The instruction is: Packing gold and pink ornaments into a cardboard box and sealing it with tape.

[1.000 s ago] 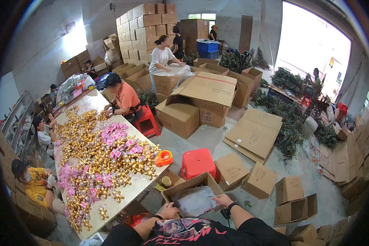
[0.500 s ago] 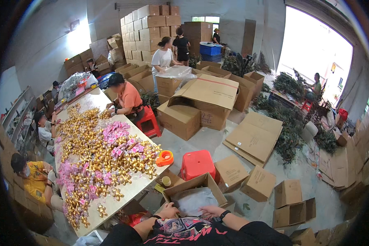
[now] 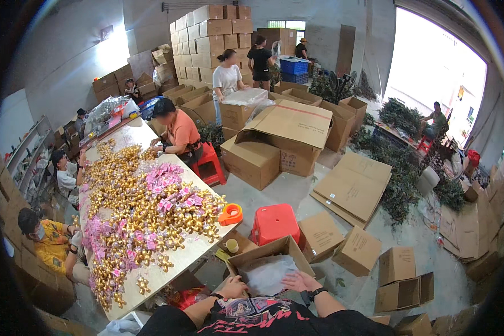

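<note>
An open cardboard box (image 3: pixel 289 250) stands right in front of me, with a translucent plastic bag (image 3: pixel 270 275) lining it. My right hand (image 3: pixel 300 281) lies at the bag's right side, fingers stretched out and apart. At the box's near left corner, my left hand (image 3: pixel 233 287) has its fingers curled in; what they grip, if anything, is hidden. The box's inside below the bag cannot be seen.
On my left a long table (image 3: pixel 191 253) bears a heap of gold trinkets (image 3: pixel 151 201) with pink packets; people sit around it. An orange tape dispenser (image 3: pixel 231 214) lies at its corner. A red stool (image 3: pixel 275 223) and small cartons (image 3: pixel 357 251) stand beyond the box.
My right hand has opened and spread its fingers over the bag's right side, moving slightly right. The left hand stays at the box corner. The view has shifted slightly.
</note>
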Demonstrator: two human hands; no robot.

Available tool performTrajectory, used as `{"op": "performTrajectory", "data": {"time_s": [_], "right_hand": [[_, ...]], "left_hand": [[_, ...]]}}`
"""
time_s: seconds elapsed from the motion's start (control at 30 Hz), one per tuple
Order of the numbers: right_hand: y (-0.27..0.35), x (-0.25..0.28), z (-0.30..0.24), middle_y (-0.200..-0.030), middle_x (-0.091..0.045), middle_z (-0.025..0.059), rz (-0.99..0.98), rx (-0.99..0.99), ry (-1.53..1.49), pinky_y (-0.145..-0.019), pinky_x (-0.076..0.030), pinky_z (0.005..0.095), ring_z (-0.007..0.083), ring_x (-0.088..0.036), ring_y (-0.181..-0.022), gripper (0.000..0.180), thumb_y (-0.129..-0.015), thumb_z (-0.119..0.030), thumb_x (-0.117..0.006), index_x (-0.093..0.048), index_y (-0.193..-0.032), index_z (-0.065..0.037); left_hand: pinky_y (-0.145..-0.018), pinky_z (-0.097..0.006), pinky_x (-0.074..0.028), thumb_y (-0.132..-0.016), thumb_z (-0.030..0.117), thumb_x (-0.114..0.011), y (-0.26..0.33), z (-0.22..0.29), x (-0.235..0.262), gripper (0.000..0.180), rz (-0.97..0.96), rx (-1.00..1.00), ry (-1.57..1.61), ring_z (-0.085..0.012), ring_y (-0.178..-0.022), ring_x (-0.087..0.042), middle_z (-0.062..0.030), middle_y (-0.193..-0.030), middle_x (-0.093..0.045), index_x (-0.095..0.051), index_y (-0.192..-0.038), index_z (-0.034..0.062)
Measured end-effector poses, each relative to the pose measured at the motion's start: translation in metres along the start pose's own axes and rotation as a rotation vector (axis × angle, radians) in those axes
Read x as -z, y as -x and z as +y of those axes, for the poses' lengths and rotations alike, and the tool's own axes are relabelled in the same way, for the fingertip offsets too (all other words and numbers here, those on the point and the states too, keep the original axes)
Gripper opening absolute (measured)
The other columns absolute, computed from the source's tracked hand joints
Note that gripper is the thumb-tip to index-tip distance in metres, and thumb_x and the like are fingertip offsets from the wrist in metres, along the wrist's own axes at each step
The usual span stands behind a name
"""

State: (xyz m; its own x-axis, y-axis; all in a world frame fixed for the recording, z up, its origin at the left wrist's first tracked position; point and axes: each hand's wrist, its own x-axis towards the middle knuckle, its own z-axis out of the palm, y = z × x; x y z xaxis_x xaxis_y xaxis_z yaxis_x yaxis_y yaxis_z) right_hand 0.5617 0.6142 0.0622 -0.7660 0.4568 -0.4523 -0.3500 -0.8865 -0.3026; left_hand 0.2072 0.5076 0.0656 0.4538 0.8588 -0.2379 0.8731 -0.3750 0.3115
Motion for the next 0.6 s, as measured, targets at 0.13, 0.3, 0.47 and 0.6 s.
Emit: {"op": "performTrajectory", "data": {"time_s": [0.13,0.3,0.47,0.6], "right_hand": [[0.015,0.002,-0.023,-0.132,-0.044,0.0281,0.184,0.204,-0.05,-0.107,-0.037,0.0533,0.0429,-0.045,-0.126,0.06,-0.096,-0.04,-0.054,-0.037,-0.129,0.007],[-0.003,0.015,-0.011,-0.133,-0.043,0.0268,0.224,0.27,-0.079,-0.108,-0.036,0.0502,0.0397,-0.042,-0.128,0.062,-0.093,-0.039,-0.058,-0.037,-0.131,0.005],[-0.025,0.022,0.022,-0.139,-0.04,0.0234,0.305,0.295,-0.048,-0.112,-0.027,0.0455,0.0371,-0.035,-0.132,0.073,-0.087,-0.044,-0.064,-0.035,-0.136,0.002],[-0.013,0.003,0.026,-0.137,-0.038,0.0276,0.263,0.262,-0.185,-0.112,-0.025,0.0477,0.0396,-0.035,-0.13,0.075,-0.087,-0.046,-0.06,-0.033,-0.138,0.003]], "left_hand": [[-0.105,-0.053,-0.026,-0.069,0.045,-0.072,-0.002,0.003,0.007,0.046,-0.032,-0.006,-0.006,-0.0354,-0.13,-0.036,0.0007,-0.118,-0.064,-0.07,-0.109,0.0242],[-0.104,-0.055,-0.026,-0.07,0.045,-0.071,-0.002,0.003,0.004,0.044,-0.018,-0.004,0.013,-0.0358,-0.129,-0.036,0.0019,-0.117,-0.064,-0.07,-0.109,0.0238],[-0.103,-0.054,-0.026,-0.07,0.044,-0.071,-0.004,0.003,0.004,0.043,-0.016,-0.029,0.003,-0.0357,-0.13,-0.036,0.0009,-0.116,-0.064,-0.07,-0.108,0.0237],[-0.104,-0.053,-0.024,-0.071,0.043,-0.07,-0.001,0.009,0.011,0.042,-0.044,0.009,0.011,-0.0348,-0.13,-0.035,0.0,-0.116,-0.064,-0.07,-0.108,0.0232]]}}
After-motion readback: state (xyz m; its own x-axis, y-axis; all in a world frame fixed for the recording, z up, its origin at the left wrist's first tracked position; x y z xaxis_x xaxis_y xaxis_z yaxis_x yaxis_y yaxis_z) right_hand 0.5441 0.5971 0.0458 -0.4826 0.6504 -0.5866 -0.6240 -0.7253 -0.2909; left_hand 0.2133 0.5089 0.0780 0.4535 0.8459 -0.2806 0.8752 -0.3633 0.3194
